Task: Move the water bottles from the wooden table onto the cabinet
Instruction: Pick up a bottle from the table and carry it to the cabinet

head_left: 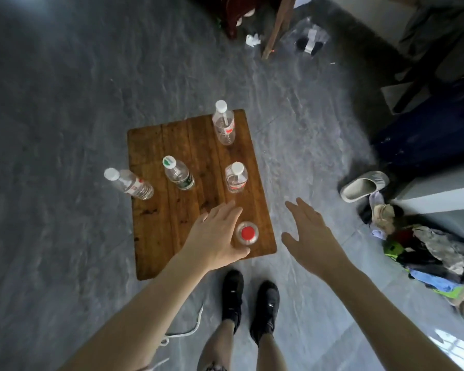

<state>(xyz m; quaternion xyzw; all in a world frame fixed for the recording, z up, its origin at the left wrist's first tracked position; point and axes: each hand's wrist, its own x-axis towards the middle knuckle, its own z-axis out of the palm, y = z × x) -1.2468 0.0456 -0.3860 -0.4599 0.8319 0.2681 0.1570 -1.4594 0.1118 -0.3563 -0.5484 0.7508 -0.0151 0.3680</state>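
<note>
**Five bottles on a low wooden table, two bare hands above**

Two hands, both with fingers straight and spread, neither gripping anything. The left hand (217, 235) reaches over the near part of the table, its fingers (227, 210) pointing away from the person; its thumb side lies just beside the red-capped bottle (247, 233), and whether skin touches plastic cannot be told. The right hand (310, 231) hangs over the floor just off the table's right edge, fingers (302, 207) fanned, thumb out to the left, apart from every bottle.

Item: red-capped bottle, upright, seen almost straight from above, near the table's near right corner.

Item: white-capped bottle with a red label (235, 178), upright, beyond the red-capped one along the right side.

Item: tall white-capped bottle (223, 123), upright, red on its label, near the far right corner.

Item: bottle with a green-marked cap and dark green label (178, 173), upright, about mid-table.

Item: white-capped bottle at the left edge (130, 183), red label, base on the table's left margin, its top leaning out past the edge in this wide view.

Item: table (172, 218), brown planks, low, on a grey floor (51, 156).

Surroundings: the person's two black shoes (249, 298) just in front of the table's near edge; a white cord (188, 330) on the floor to their left; a pale slipper (364, 184) and a heap of mixed clothes (429, 255) to the right; a wooden leg (277, 28) and small litter at the far side.
</note>
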